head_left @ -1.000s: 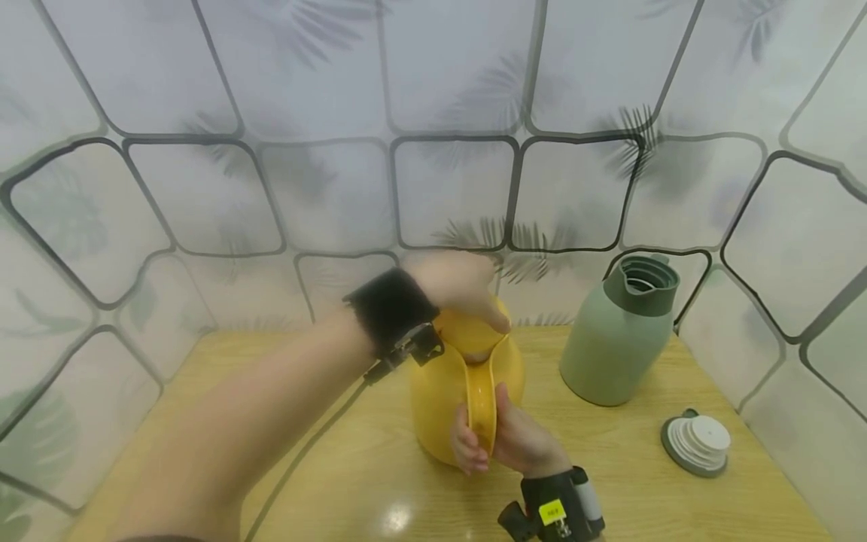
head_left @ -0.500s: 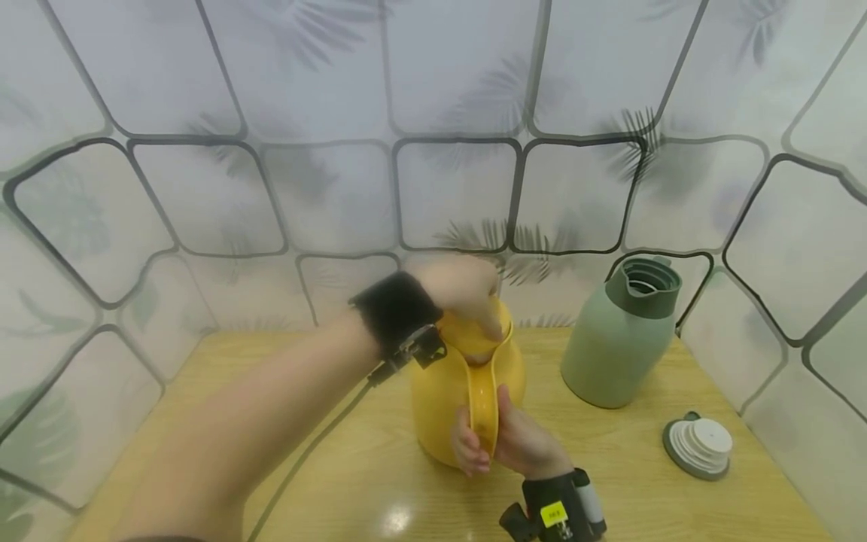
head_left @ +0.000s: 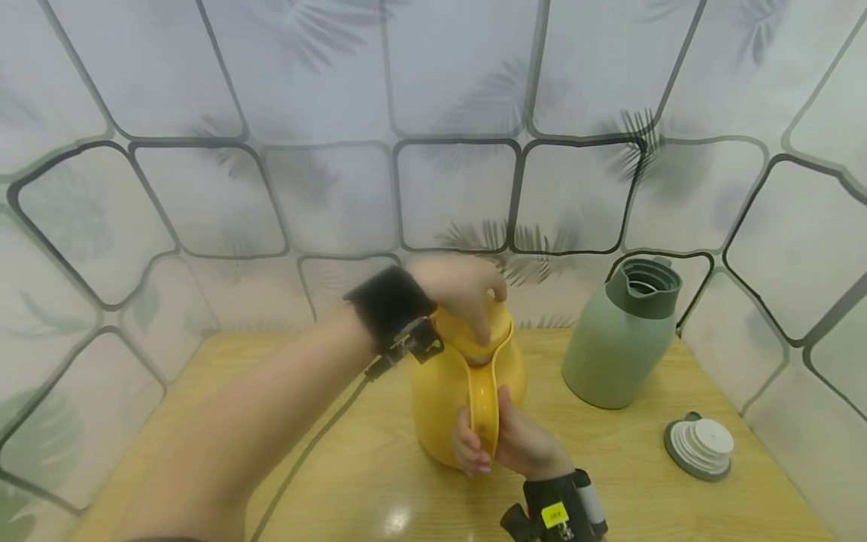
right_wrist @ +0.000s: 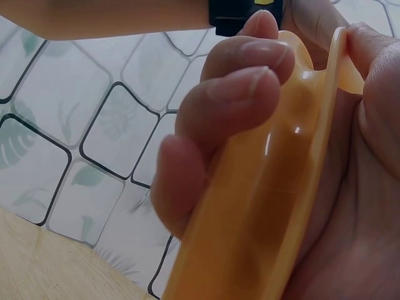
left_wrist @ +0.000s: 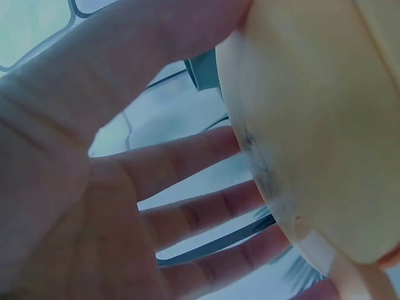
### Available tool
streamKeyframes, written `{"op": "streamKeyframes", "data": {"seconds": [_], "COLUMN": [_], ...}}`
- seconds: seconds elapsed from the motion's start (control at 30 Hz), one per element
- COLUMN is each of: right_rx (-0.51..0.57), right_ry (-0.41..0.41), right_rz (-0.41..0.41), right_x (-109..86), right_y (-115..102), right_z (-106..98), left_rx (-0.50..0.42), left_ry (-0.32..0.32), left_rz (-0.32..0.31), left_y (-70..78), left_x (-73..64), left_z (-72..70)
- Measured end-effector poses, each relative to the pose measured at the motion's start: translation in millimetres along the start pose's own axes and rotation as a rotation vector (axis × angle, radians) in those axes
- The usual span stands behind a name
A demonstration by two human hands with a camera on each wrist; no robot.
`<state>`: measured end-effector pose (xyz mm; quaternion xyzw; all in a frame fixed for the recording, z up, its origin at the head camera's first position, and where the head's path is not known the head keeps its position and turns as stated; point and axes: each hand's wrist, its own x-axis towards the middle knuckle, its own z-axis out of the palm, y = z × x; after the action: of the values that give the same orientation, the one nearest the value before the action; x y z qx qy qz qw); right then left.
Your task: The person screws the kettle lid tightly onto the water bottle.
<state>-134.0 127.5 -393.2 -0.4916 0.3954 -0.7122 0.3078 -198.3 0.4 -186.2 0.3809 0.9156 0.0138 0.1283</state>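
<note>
A yellow thermos jug (head_left: 436, 410) stands upright on the table with its handle toward me. From above, my left hand (head_left: 463, 290) grips the round yellow lid (head_left: 500, 322) seated in the jug's mouth. Thumb and fingers spread around the lid's rim (left_wrist: 269, 125) in the left wrist view, with a gap under the palm. My right hand (head_left: 521, 444) holds the jug's handle (head_left: 483, 399). In the right wrist view its fingers (right_wrist: 240, 94) curl round that handle, and the thumb lies along the other side.
To the right stands a pale green thermos jug (head_left: 606, 357) with its mouth uncovered. A white and grey stopper (head_left: 704, 448) lies before it on the wooden table (head_left: 352, 467). A cable (head_left: 305, 455) runs from the left wrist camera. A patterned wall covering (head_left: 325, 188) encloses the back.
My left hand has turned on the lid, its thumb shifting leftward along the near rim, so more of the lid's right side shows. The right hand and both jugs stay put.
</note>
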Motion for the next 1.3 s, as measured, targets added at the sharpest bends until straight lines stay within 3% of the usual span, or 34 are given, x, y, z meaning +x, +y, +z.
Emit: {"op": "streamKeyframes", "data": {"seconds": [0.4,1.03,1.3], "right_rx": [-0.002,0.000,0.003], "right_ry": [0.002,-0.009,-0.011], "right_rz": [-0.002,-0.008,-0.011], "right_x": [-0.1,2.6,1.4], "right_y": [0.0,-1.4,-0.7], "right_z": [0.6,-0.8,0.0], "left_rx": [0.023,0.042,0.046], "left_ry": [-0.013,-0.060,-0.071], "left_rz": [0.026,0.147,0.162], "left_y": [-0.9,-8.8,-9.8], "left_x": [1.2,3.0,3.5], "left_z": [-0.8,-2.8,1.6]}}
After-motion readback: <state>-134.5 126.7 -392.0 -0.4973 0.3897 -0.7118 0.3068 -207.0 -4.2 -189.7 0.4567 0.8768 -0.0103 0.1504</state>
